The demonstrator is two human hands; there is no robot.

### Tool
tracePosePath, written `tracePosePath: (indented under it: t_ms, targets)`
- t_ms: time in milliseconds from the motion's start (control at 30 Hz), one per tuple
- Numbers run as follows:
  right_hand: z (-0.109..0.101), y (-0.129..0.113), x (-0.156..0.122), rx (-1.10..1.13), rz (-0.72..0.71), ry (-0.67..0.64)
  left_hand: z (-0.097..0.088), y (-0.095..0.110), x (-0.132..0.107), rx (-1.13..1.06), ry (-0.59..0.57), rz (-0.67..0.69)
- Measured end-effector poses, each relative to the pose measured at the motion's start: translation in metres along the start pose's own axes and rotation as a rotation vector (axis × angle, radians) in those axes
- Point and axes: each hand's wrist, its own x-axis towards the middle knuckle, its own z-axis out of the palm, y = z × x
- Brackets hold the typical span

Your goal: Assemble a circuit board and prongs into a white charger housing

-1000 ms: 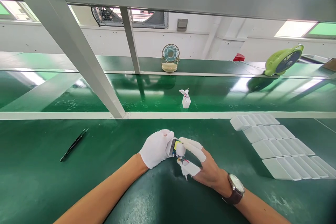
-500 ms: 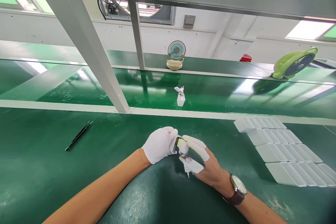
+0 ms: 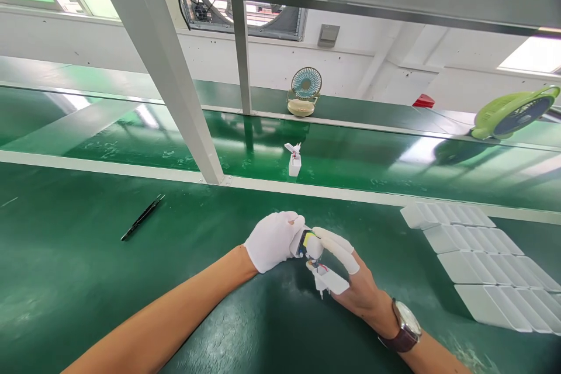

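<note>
My left hand point(image 3: 272, 241), in a white glove, is closed round a small white charger body point(image 3: 307, 242) with a yellow and dark part showing inside it. My right hand point(image 3: 350, 283) wears white finger cots and a wristwatch. It pinches the same assembly and also holds a white plug cover point(image 3: 333, 282) with metal pins, joined to the body by thin wires. Both hands meet low over the green bench point(image 3: 87, 304).
Black tweezers point(image 3: 142, 218) lie on the bench to the left. Rows of white housings point(image 3: 477, 254) lie at the right. On the glossy green conveyor point(image 3: 372, 163) stands one open white charger point(image 3: 294, 162). Beyond are a small blue fan point(image 3: 305, 90), a lime fan point(image 3: 512, 112) and a slanted metal post point(image 3: 175, 87).
The view has shifted, so everything sits further right and lower in the picture. The charger on the conveyor has drifted left. My hands keep the same grip.
</note>
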Motion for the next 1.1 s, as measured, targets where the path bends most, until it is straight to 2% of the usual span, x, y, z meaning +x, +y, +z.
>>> tracePosePath:
  t_ms: [267,867,1000,1100]
  targets:
    - [0.004,0.01,-0.014,-0.006,0.03,-0.035,-0.001,-0.001,-0.001,-0.01,-0.013,0.001]
    - [0.004,0.008,-0.007,-0.059,0.003,-0.053,0.005,0.003,-0.002,0.037,0.01,0.028]
    - [0.003,0.007,-0.003,-0.097,-0.037,-0.013,0.006,0.003,0.0,-0.035,0.041,0.02]
    - [0.003,0.007,0.003,-0.12,-0.039,-0.004,0.007,0.002,0.002,-0.233,0.042,0.055]
